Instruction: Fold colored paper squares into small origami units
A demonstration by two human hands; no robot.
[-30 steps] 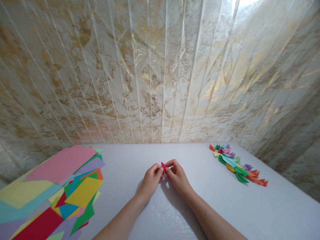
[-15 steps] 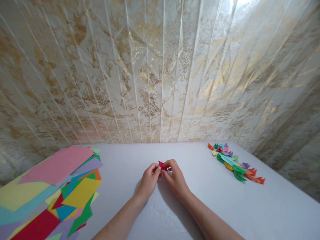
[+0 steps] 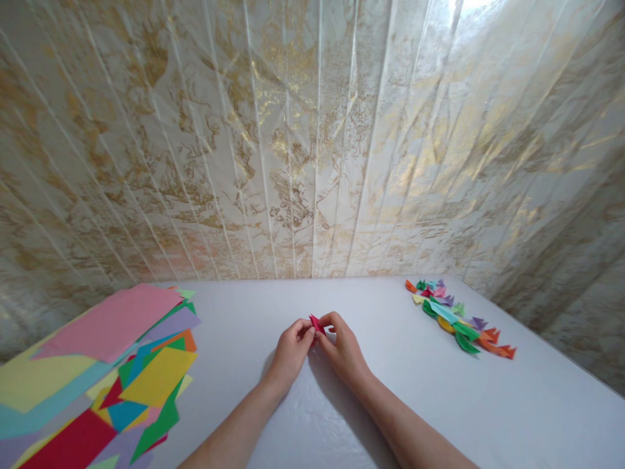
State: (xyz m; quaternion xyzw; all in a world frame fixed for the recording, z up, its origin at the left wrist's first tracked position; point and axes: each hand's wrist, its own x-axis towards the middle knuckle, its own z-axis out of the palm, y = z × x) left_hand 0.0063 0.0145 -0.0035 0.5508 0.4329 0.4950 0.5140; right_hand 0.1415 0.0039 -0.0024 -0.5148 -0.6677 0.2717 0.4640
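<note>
A small piece of folded red paper point(image 3: 317, 324) is held between my two hands near the middle of the white table. My left hand point(image 3: 293, 345) pinches its left side between thumb and fingertips. On the other side, my right hand point(image 3: 343, 345) grips it with thumb and index finger. One pointed tip sticks up between the hands. My fingers cover its lower part, so the full folded shape is hidden.
Sheets of coloured paper point(image 3: 110, 322) and smaller cut pieces point(image 3: 159, 374) lie piled on the left. Several small folded paper figures point(image 3: 446, 312) sit in rows at the right. A gold-patterned curtain point(image 3: 293, 163) hangs behind the white table point(image 3: 234, 326).
The red paper looks narrower between my fingers, and the gap by the right index finger has shrunk. Both hands stay almost in place.
</note>
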